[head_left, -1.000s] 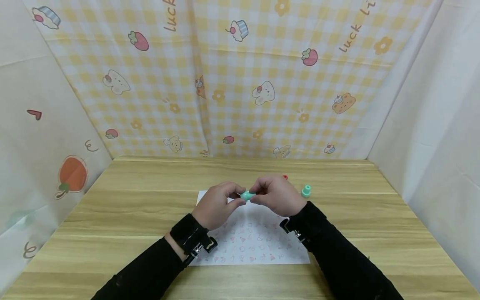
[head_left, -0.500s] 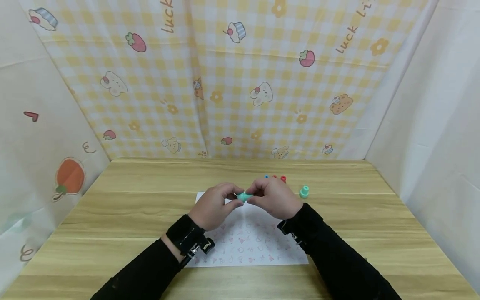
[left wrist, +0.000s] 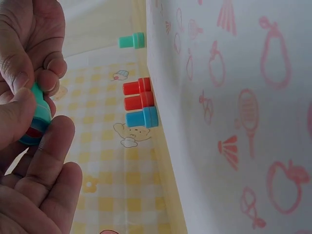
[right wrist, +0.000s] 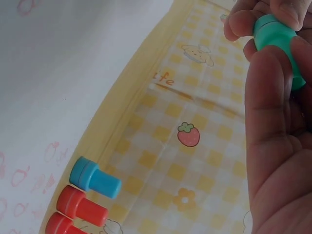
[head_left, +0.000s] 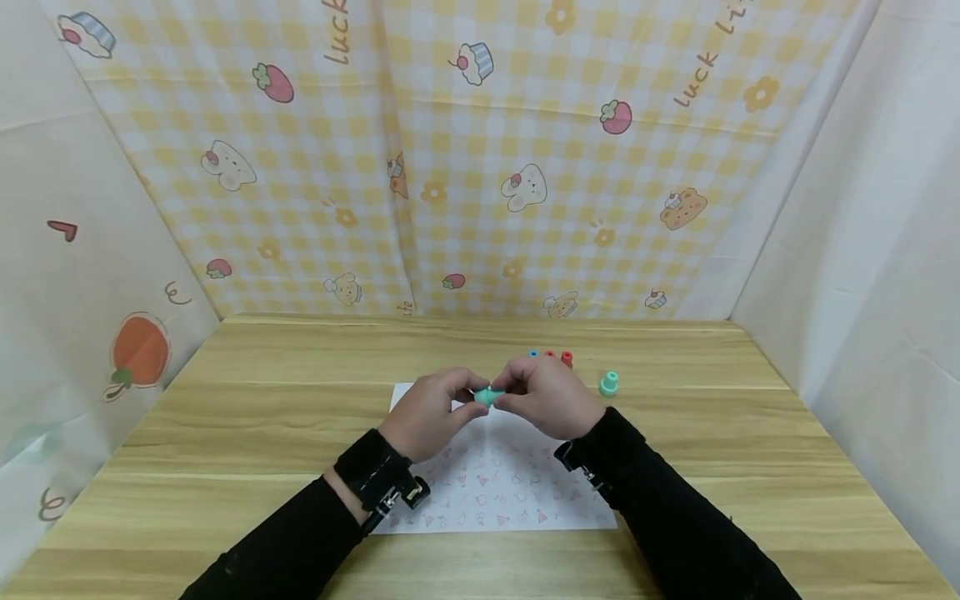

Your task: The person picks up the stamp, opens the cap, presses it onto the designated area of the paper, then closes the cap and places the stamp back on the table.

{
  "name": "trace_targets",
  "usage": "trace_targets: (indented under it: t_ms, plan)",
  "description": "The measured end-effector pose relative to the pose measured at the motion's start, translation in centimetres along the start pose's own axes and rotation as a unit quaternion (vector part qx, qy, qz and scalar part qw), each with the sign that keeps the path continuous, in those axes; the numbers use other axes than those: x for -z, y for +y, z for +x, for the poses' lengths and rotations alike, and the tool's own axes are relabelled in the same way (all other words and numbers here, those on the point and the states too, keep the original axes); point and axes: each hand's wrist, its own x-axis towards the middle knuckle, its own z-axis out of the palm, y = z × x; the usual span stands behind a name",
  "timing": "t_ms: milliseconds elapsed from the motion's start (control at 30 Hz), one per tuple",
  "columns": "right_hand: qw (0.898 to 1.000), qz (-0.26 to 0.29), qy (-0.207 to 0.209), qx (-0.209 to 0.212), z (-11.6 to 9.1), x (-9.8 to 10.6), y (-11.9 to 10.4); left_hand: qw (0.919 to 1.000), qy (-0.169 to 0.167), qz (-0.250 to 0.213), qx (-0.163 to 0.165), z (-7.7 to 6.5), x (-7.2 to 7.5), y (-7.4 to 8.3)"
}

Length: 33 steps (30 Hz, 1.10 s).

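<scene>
Both hands meet over the far part of the white paper [head_left: 495, 492], in the head view's middle. Between their fingertips lies a small green stamp [head_left: 487, 396], tilted nearly sideways. My left hand [head_left: 429, 414] pinches the wide end with thumb and fingers. The narrow handle end is pinched by my right hand [head_left: 553, 398]. In the left wrist view, a bit of red shows at the wide end of the green stamp [left wrist: 43, 109]. Fingers cover much of the stamp in the right wrist view. Rows of pink printed pictures cover the nearer part of the paper.
Beyond the right hand stand a blue stamp [left wrist: 141, 118] and two red stamps, one the red stamp [left wrist: 139, 102], in a row. Another green stamp [head_left: 609, 383] stands upright farther right on the wooden table [head_left: 262, 400]. A yellow checked cloth [head_left: 465, 150] hangs behind.
The head view has shifted slightly, and the blue and red stamps behind the right hand now show more. Both hands keep hold of the green stamp, which has tilted a little.
</scene>
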Motion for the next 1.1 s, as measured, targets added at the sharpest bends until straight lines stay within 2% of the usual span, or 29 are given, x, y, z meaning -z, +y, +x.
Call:
trace_targets:
  t_ms: [200, 433, 567, 667, 900, 1100]
  plan:
    - [1.0, 0.009, -0.001, -0.013, 0.2, -0.6, -0.1, 0.9999, 0.001, 0.008, 0.014, -0.1, 0.1, -0.2]
    - [1.0, -0.014, 0.004, -0.011, 0.3, -0.8, -0.2, 0.9998, -0.007, 0.007, 0.017, -0.1, 0.1, -0.4]
    - [0.999, -0.031, 0.001, -0.007, 0.3, -0.3, -0.2, 0.9996, -0.026, -0.007, 0.012, 0.1, 0.1, -0.5]
    - [0.998, -0.055, 0.016, -0.008, 0.1, 0.6, 0.0, 0.999, -0.042, -0.007, 0.016, 0.1, 0.2, -0.5]
    - [0.991, -0.099, 0.079, -0.044, -0.7, 3.9, 1.5, 0.9931, -0.064, 0.074, 0.065, 0.1, 0.6, -0.6]
    - [0.983, -0.137, 0.099, -0.076, -1.8, 6.6, 3.6, 0.9848, -0.077, 0.136, 0.076, 0.3, 1.0, -0.9]
